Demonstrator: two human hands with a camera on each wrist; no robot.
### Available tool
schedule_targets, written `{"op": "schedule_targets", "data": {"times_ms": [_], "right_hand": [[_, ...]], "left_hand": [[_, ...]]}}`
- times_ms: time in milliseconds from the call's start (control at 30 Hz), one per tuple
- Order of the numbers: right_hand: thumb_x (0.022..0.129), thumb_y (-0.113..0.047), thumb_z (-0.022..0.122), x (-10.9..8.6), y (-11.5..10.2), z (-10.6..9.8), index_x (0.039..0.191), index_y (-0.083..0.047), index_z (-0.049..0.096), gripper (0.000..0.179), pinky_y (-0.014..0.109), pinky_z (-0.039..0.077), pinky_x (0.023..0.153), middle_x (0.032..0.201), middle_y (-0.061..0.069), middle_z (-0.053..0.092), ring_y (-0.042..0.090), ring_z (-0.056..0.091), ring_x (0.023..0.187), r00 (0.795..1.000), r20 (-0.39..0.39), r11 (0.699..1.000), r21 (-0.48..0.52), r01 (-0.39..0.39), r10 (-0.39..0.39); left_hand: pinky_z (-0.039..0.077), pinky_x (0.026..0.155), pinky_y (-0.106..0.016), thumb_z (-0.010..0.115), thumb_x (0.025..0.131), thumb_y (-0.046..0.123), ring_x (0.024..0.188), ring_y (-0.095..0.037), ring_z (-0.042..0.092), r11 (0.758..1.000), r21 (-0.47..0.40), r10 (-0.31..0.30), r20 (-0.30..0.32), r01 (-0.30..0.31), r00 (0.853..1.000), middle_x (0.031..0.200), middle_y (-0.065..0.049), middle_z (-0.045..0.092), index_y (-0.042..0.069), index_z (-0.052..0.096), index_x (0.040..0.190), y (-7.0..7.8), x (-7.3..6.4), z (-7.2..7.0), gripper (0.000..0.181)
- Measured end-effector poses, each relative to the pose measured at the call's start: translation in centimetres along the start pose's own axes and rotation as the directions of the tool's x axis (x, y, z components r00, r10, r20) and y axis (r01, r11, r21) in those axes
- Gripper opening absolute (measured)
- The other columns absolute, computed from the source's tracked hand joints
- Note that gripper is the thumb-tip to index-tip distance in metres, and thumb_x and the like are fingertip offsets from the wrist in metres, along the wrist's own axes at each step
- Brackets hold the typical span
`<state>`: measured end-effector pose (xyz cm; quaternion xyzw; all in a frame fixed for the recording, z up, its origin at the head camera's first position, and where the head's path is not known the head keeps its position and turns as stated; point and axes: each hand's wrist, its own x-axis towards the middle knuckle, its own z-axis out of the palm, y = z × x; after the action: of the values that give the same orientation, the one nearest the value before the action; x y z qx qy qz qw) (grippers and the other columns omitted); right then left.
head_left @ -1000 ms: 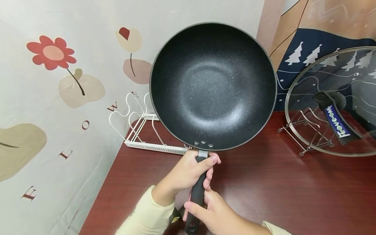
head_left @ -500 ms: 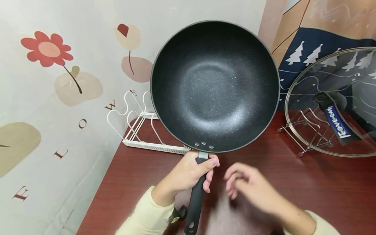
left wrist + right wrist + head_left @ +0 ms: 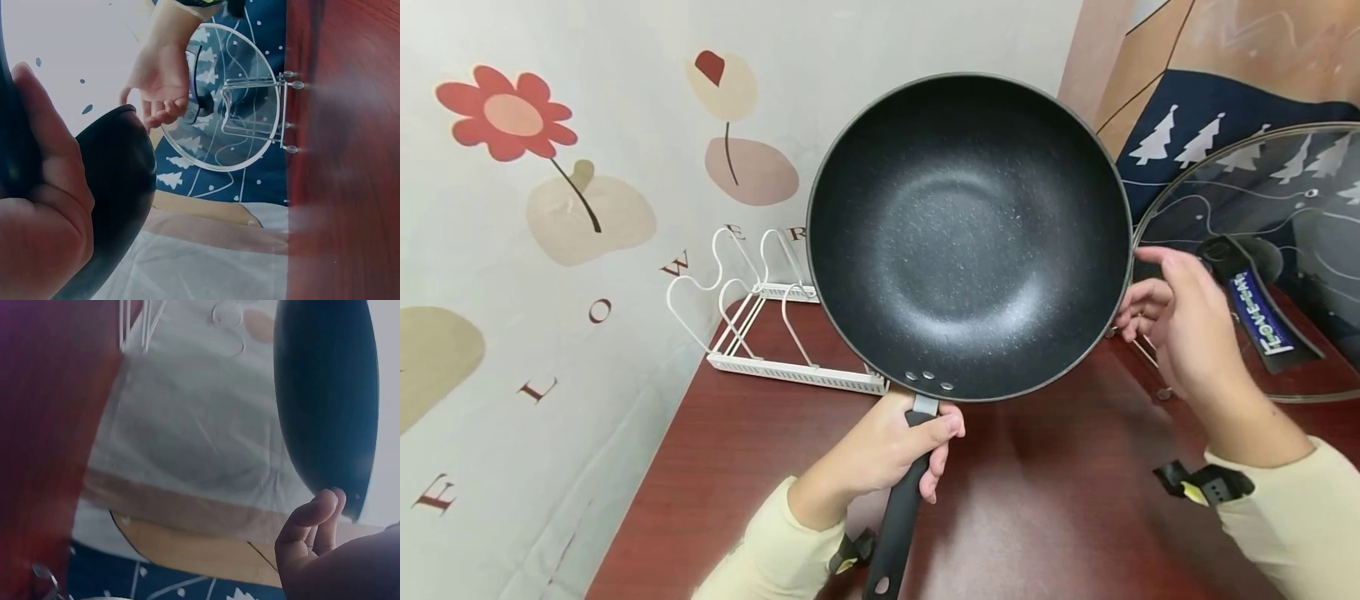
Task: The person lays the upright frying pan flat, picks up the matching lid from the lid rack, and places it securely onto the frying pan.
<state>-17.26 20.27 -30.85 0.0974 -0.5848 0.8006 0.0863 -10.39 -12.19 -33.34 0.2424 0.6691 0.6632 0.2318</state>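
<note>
Wok (image 3: pixel 962 242) extends lengthwise near to far, left hand (image 3: pixel 887 442) grasping its near handle (image 3: pixel 898 525), right hand (image 3: pixel 1195 325) loose-fingered at right rim (image 3: pixel 1131 221), contact unconfirmed.

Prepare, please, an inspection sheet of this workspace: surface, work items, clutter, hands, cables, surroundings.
Surface: reddish-brown table, glossy.
Job's things: black pan, held up off the table, inner side toward the person.
Clutter: white rack at left; glass lid upright in a metal rack at right.
Left hand: grips the pan's handle near the pan body.
Right hand: at the pan's right rim; contact unclear.
Cables: nothing seen.
Surroundings: flower-printed wall covering; tree-printed covering at right.
</note>
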Motion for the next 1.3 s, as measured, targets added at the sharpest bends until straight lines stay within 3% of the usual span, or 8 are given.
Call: {"op": "schedule_targets", "data": {"times_ms": [200,400,467,633,767,933,1100,1300], "right_hand": [[0.104,-0.032,0.051,1.2,-1.4,-0.4,0.139,-0.014,0.047,0.039,0.021,0.042,0.045,0.071,0.002,0.060,0.015,0.050,0.056,1.000,-0.027,0.981,-0.195,-0.001,-0.004],[0.100,-0.025,0.060,1.5,-1.6,-0.9,0.141,-0.015,0.048,0.044,0.023,0.035,0.042,0.068,-0.002,0.057,0.013,0.045,0.051,0.998,-0.030,0.963,-0.265,-0.055,0.049],[0.100,-0.025,0.060,1.6,-1.6,-0.9,0.142,-0.016,0.047,0.045,0.025,0.036,0.043,0.067,-0.004,0.059,0.013,0.045,0.050,0.997,-0.040,0.933,-0.353,-0.075,0.066],[0.101,-0.028,0.058,1.9,-1.4,-0.7,0.145,-0.017,0.045,0.047,0.019,0.050,0.053,0.073,-0.019,0.066,0.005,0.057,0.055,0.997,-0.049,0.786,-0.614,-0.076,0.058],[0.103,-0.028,0.055,2.0,-1.2,-0.6,0.146,-0.012,0.043,0.047,0.016,0.056,0.061,0.081,-0.029,0.069,-0.002,0.068,0.067,0.999,-0.020,0.734,-0.678,-0.035,0.029],[0.103,-0.027,0.053,2.2,-0.8,-0.4,0.143,-0.009,0.045,0.044,0.019,0.049,0.048,0.069,-0.029,0.065,0.005,0.060,0.047,0.999,-0.011,0.673,-0.739,0.016,-0.037],[0.104,-0.025,0.050,2.2,-0.6,0.0,0.142,-0.007,0.045,0.042,0.022,0.045,0.040,0.064,-0.024,0.063,0.012,0.056,0.039,0.997,-0.004,0.671,-0.740,0.051,-0.081],[0.104,-0.024,0.050,2.1,-0.4,0.1,0.146,-0.011,0.045,0.044,0.023,0.046,0.040,0.068,-0.025,0.065,0.008,0.057,0.041,0.996,-0.046,0.711,-0.703,0.025,-0.082]], "left_hand": [[0.057,0.050,-0.051,0.055,0.102,0.016,0.042,-0.011,0.058,0.999,-0.002,-0.043,0.014,0.043,0.999,0.059,-0.003,0.055,-0.009,0.056,0.096,-0.3,0.2,0.1,0.026],[0.058,0.052,-0.050,0.056,0.102,0.018,0.043,-0.011,0.059,0.998,-0.007,-0.068,0.041,0.069,0.997,0.059,-0.003,0.055,-0.009,0.057,0.097,-0.3,0.2,0.4,0.028],[0.058,0.051,-0.050,0.056,0.101,0.018,0.043,-0.011,0.059,0.997,-0.006,-0.074,0.042,0.074,0.996,0.059,-0.003,0.055,-0.009,0.057,0.097,-0.4,0.2,0.5,0.028],[0.057,0.051,-0.050,0.056,0.102,0.018,0.042,-0.011,0.059,0.997,0.003,-0.071,0.034,0.071,0.997,0.059,-0.004,0.055,-0.008,0.058,0.097,-0.6,0.3,0.4,0.027],[0.058,0.051,-0.049,0.056,0.102,0.018,0.042,-0.011,0.058,0.996,-0.003,-0.089,0.025,0.089,0.996,0.059,-0.004,0.055,-0.009,0.058,0.098,-0.9,0.5,0.4,0.027],[0.058,0.051,-0.046,0.057,0.101,0.019,0.042,-0.011,0.058,0.993,-0.005,-0.115,0.013,0.115,0.993,0.059,-0.004,0.056,-0.008,0.059,0.098,-1.1,0.7,0.4,0.027],[0.058,0.051,-0.046,0.058,0.101,0.019,0.042,-0.012,0.058,0.992,-0.004,-0.122,0.016,0.122,0.992,0.059,-0.005,0.056,-0.007,0.059,0.098,-1.2,0.8,0.3,0.027],[0.058,0.051,-0.043,0.058,0.100,0.020,0.043,-0.012,0.058,0.990,-0.008,-0.138,0.028,0.138,0.990,0.059,-0.004,0.056,-0.006,0.060,0.099,-1.3,0.8,0.3,0.026]]}}
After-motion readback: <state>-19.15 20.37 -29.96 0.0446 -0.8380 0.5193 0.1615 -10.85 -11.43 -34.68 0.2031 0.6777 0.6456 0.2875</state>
